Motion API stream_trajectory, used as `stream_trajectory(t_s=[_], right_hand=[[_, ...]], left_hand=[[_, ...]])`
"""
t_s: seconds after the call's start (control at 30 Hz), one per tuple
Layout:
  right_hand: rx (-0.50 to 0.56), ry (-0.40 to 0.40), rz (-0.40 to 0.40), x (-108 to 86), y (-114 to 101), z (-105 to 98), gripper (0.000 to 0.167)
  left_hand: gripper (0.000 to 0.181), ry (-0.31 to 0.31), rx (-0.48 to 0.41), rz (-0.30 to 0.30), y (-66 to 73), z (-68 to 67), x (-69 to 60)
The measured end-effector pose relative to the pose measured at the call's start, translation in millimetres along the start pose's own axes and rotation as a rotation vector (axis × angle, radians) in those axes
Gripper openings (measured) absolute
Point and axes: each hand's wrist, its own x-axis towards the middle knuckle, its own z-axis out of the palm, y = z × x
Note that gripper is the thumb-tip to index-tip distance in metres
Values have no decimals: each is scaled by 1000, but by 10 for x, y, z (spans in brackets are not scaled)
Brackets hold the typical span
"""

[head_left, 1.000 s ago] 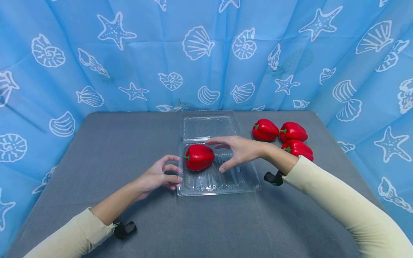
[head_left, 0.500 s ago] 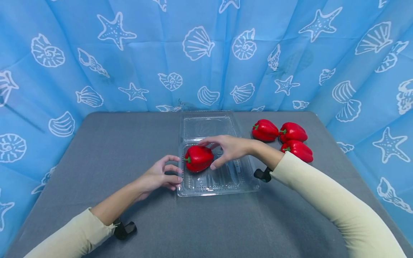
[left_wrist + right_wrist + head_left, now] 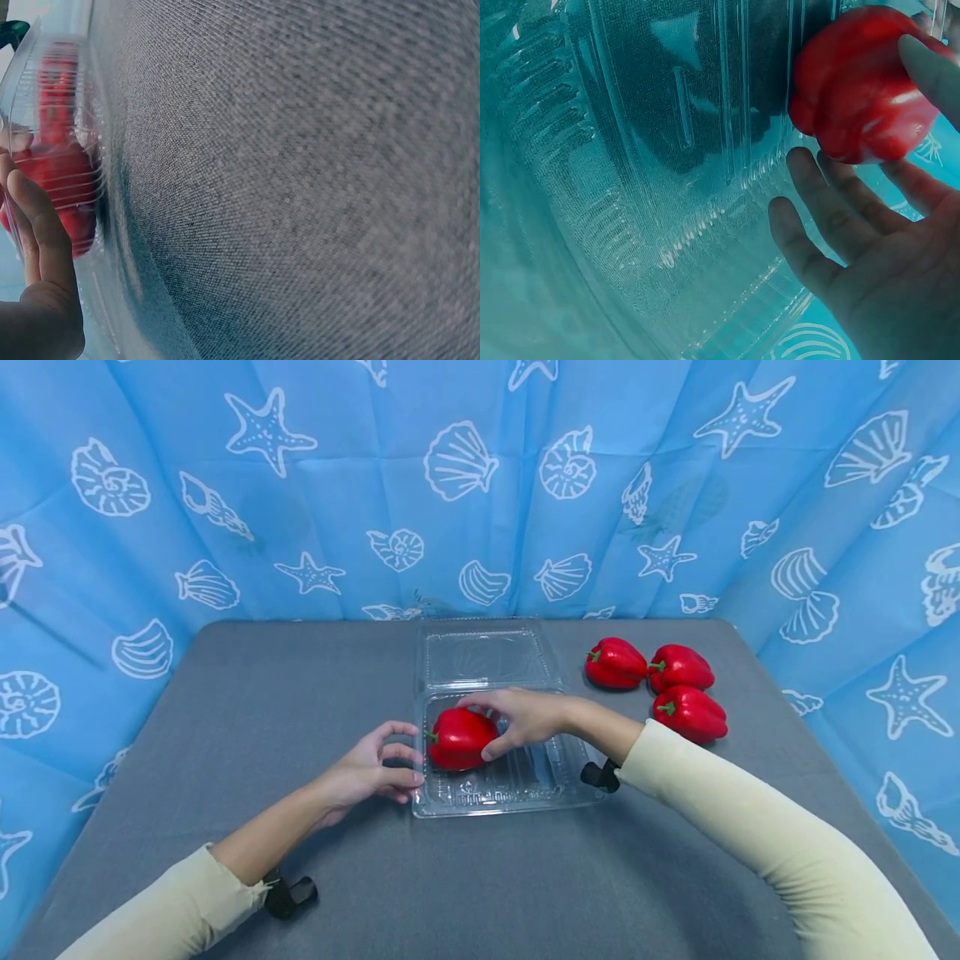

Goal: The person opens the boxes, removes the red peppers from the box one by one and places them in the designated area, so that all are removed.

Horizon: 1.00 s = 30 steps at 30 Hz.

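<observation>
A clear plastic clamshell container (image 3: 510,802) lies on the grey cloth with its lid (image 3: 483,658) folded back. Inside the tray's left half is a red bell pepper (image 3: 457,745), its green stem toward the left. My right hand (image 3: 528,717) holds this pepper from its right side; in the right wrist view the thumb (image 3: 934,75) lies on one side and fingers curve round the other. My left hand (image 3: 367,770) has its fingertips at the container's left edge, fingers spread and loosely bent. Through the clear wall, the left wrist view shows red pepper (image 3: 60,176).
To the right of the container, a group of three red bell peppers (image 3: 678,667) lies near the back of the table (image 3: 300,677). A blue curtain (image 3: 480,527) with white shells and starfish hangs behind and on both sides.
My right hand has moved left onto the pepper in the container and taken hold of it. The pepper has shifted slightly toward the near edge. My left hand stays put.
</observation>
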Motion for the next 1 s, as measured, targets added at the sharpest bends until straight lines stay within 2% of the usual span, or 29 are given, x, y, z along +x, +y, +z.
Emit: stream_trajectory(t_s=[0.33,0.53,0.73,1.0], right_hand=[[10,-17,12,-15,-32,-20,79],[-31,-20,-11,-50,-50,-45,76],[-79,-15,-2,-149,-89,-71,75],[-67,22,8,-330,-88,-130,77]], left_hand=[[70,-5,1,7,8,15,4],[70,-7,5,4,9,10,1],[72,-6,9,11,3,20,2],[73,2,22,24,2,19,-2]])
